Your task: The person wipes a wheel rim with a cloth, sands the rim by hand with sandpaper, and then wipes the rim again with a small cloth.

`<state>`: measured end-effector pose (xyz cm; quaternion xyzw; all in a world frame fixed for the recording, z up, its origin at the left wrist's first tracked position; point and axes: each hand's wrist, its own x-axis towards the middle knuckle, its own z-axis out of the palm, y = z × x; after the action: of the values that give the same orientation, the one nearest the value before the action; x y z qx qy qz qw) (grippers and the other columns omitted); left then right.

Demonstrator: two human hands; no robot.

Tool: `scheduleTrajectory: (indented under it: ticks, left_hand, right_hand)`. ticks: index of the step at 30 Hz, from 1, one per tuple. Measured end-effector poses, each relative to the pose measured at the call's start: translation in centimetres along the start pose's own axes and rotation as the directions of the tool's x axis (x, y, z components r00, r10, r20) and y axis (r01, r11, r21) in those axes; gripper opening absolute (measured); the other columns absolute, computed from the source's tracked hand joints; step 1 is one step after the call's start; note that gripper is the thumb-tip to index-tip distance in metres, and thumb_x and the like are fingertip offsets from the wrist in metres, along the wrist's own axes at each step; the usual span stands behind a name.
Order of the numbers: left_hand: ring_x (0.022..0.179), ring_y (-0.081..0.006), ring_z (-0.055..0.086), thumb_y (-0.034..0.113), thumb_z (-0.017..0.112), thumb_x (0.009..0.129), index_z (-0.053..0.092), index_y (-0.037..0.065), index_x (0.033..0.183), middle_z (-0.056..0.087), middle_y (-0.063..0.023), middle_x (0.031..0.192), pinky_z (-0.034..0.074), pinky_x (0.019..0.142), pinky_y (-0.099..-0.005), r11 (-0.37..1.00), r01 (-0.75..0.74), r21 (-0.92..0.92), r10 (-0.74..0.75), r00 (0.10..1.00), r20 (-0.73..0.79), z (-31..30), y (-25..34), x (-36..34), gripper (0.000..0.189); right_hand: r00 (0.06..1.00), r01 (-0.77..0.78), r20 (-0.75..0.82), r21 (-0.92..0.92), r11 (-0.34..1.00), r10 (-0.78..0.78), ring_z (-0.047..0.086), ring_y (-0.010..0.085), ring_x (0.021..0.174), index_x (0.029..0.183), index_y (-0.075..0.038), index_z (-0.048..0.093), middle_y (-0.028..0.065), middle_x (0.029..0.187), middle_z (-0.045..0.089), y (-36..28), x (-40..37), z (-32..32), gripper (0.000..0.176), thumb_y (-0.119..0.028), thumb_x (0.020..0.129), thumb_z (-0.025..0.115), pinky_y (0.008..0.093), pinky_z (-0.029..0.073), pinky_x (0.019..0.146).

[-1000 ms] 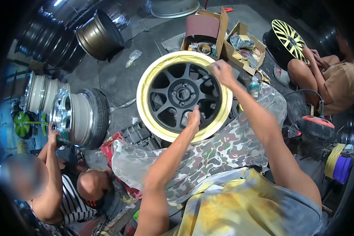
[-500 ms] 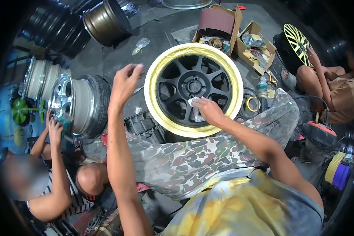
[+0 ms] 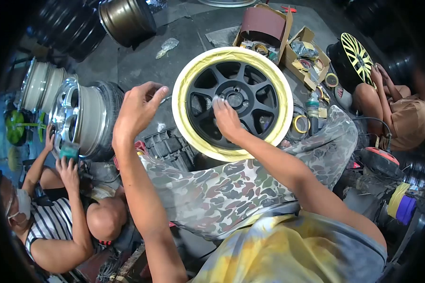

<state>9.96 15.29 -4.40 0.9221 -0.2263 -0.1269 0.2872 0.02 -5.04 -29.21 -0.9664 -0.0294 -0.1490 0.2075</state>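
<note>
Black paint covers the wheel (image 3: pixel 235 99), which stands just above the middle of the frame, propped against the person's camouflage trousers (image 3: pixel 231 188), its lip wrapped in yellow tape (image 3: pixel 180 111). The right hand (image 3: pixel 226 121) lies on a spoke beside the hub, fingers together and flat; a pale scrap may sit under the fingertips, though that is hard to make out. The left hand (image 3: pixel 137 109) hangs raised left of the wheel, fingers curled; I cannot tell if they pinch anything. Rubbing like this probably goes best with light, even pressure along each spoke, kept off the tape, the free hand steadying the lip. At left stands a chrome wheel (image 3: pixel 80 118).
</note>
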Motion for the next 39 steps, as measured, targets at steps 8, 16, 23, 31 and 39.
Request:
scheduleTrajectory:
  ticks: [8, 16, 23, 31, 39]
  left_hand:
    - [0.094, -0.0267, 0.073, 0.033, 0.064, 0.099, 0.069, -0.005, 0.116, 0.074, -0.0212, 0.098, 0.053, 0.086, -0.0371, 1.0, -0.013, -0.014, 0.013, 0.999, 0.031, 0.0, -0.8, -0.7, 0.042]
    - [0.087, -0.035, 0.073, 0.026, 0.065, 0.096, 0.072, -0.005, 0.11, 0.073, -0.0251, 0.094, 0.054, 0.083, -0.0403, 0.993, -0.077, -0.085, 0.08, 0.996, 0.038, 1.0, 1.0, -1.0, 0.034]
    - [0.093, -0.031, 0.072, 0.028, 0.065, 0.099, 0.069, -0.006, 0.113, 0.073, -0.0232, 0.099, 0.053, 0.087, -0.0384, 1.0, -0.01, 0.003, 0.009, 0.998, 0.066, 0.9, 1.3, -0.9, 0.037]
    - [0.092, -0.0315, 0.072, 0.027, 0.065, 0.098, 0.069, -0.006, 0.113, 0.072, -0.0247, 0.098, 0.053, 0.085, -0.039, 1.0, -0.024, -0.012, 0.025, 0.997, 0.077, 1.3, 0.9, -1.1, 0.036]
    - [0.091, -0.0322, 0.073, 0.026, 0.065, 0.098, 0.069, -0.006, 0.112, 0.073, -0.0243, 0.096, 0.053, 0.085, -0.039, 0.999, -0.036, -0.01, 0.036, 0.993, 0.109, 1.7, 1.4, -0.5, 0.036]
  right_hand:
    - [1.0, 0.003, -0.027, -0.229, 0.973, -0.01, 0.069, 0.0353, 0.102, 0.113, 0.009, 0.064, 0.0257, 0.106, 0.067, -0.6, -2.4, -1.1, 0.031, -0.003, 0.085, 0.06, 0.0413, 0.058, 0.085]
    - [0.923, -0.383, 0.063, 0.077, 0.92, 0.379, 0.071, 0.0402, 0.09, 0.092, 0.002, 0.066, 0.0201, 0.097, 0.071, -0.9, 0.6, -1.7, 0.016, 0.004, 0.082, 0.054, 0.0491, 0.058, 0.083]
    - [0.994, -0.005, -0.112, 0.129, 0.992, 0.02, 0.062, 0.0408, 0.119, 0.126, 0.005, 0.062, 0.0231, 0.136, 0.06, 1.9, -1.3, 1.2, 0.043, 0.006, 0.083, 0.056, 0.0464, 0.052, 0.103]
    - [0.994, -0.051, -0.092, 0.107, 0.993, 0.061, 0.06, 0.0398, 0.123, 0.132, 0.006, 0.058, 0.0232, 0.135, 0.061, 0.4, -2.5, 1.5, 0.047, 0.003, 0.085, 0.057, 0.0451, 0.048, 0.108]
    - [0.995, 0.096, 0.016, -0.2, 0.975, -0.095, 0.054, 0.0346, 0.133, 0.134, 0.008, 0.056, 0.0227, 0.14, 0.058, 3.4, 1.8, 2.2, 0.049, -0.004, 0.087, 0.053, 0.0407, 0.04, 0.116]
